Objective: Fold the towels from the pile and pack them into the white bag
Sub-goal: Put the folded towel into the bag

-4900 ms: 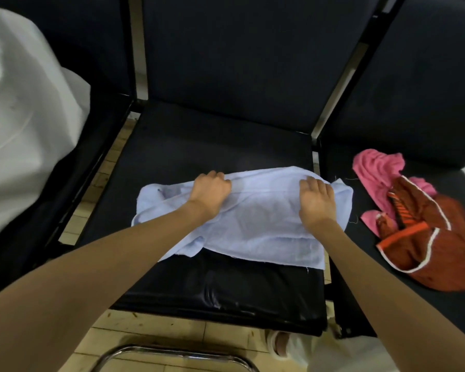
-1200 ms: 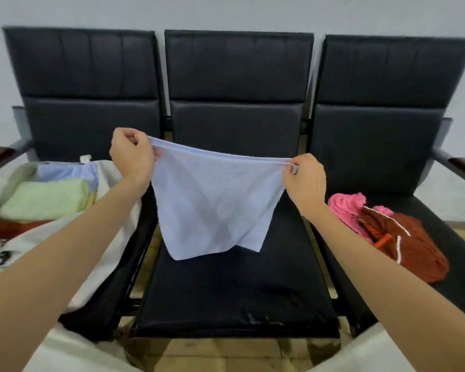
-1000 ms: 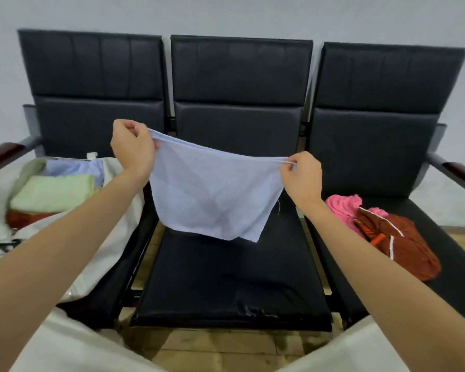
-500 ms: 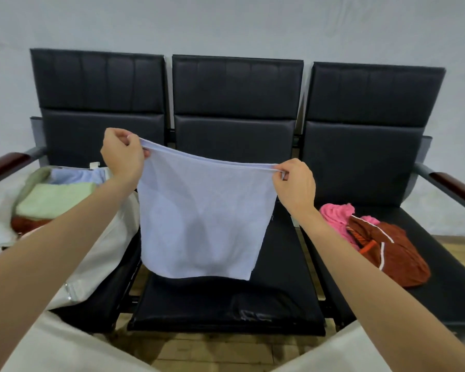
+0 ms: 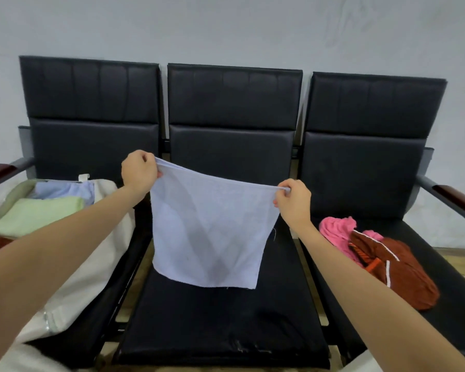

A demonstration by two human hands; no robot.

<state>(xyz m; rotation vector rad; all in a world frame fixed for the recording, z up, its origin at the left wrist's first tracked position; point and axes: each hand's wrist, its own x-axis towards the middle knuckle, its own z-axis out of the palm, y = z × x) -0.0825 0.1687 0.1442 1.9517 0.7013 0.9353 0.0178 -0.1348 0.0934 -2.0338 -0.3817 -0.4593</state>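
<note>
Towel, pale blue [image 5: 210, 232], hangs in the air above the middle seat [image 5: 220, 318], its top corners pinched by the left hand [image 5: 139, 171] and right hand [image 5: 293, 201], each grip curled tight on cloth. Left of that seat lies the white bag [image 5: 73, 285] with folded towels [image 5: 38, 214]; right of it, the pile [image 5: 387, 261].

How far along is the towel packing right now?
Done: a green towel and a blue one lie folded in the white bag on the left seat. In hand: the left hand and right hand pinch the top corners of a pale blue towel, hanging over the middle seat. Left: folding and packing it, then the pink towel and rust towel on the right seat.
</note>
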